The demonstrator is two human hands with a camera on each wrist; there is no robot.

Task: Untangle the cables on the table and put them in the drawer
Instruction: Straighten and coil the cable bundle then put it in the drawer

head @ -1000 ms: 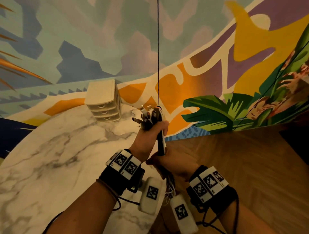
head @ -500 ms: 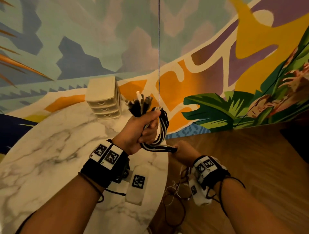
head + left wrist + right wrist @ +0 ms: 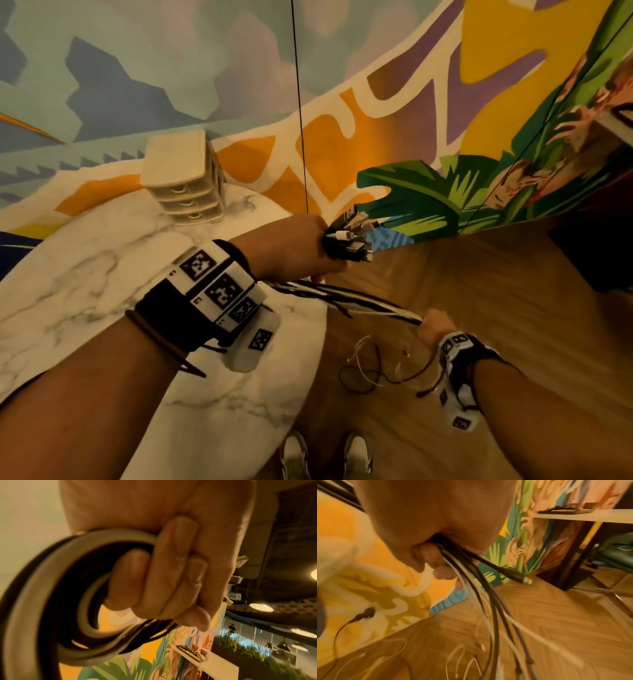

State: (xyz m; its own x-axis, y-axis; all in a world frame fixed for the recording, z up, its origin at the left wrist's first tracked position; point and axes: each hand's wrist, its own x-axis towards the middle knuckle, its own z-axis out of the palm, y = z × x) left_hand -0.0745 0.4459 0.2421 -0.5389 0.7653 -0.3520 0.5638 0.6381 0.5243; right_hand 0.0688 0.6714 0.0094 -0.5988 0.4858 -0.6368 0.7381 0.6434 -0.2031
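Since half a second ago the left hand (image 3: 298, 246) has swung out past the rim of the round white marble-patterned table (image 3: 102, 260), carrying the bundle of black and white cables (image 3: 346, 301) with it, and the right hand (image 3: 436, 325) has dropped lower and further out over the wooden herringbone floor (image 3: 479, 281).

Both hands now work beyond the table edge, with bare floor beneath them and the painted mural wall (image 3: 411, 102) standing close ahead. Back on the table near the wall, the small cream three-drawer plastic organizer (image 3: 185, 181) sits well apart from the cables, all drawers closed.

From the left fist, fingers (image 3: 171, 568) curled tight round looped cable, a cluster of plugs (image 3: 352, 240) fans out toward the wall. Between the two hands the strands run taut, slanting down to the right. That lower fist is closed round them too, and loose ends hang from it in slack curls above the floor. A thin black cord (image 3: 299, 102) hangs straight down the wall behind.
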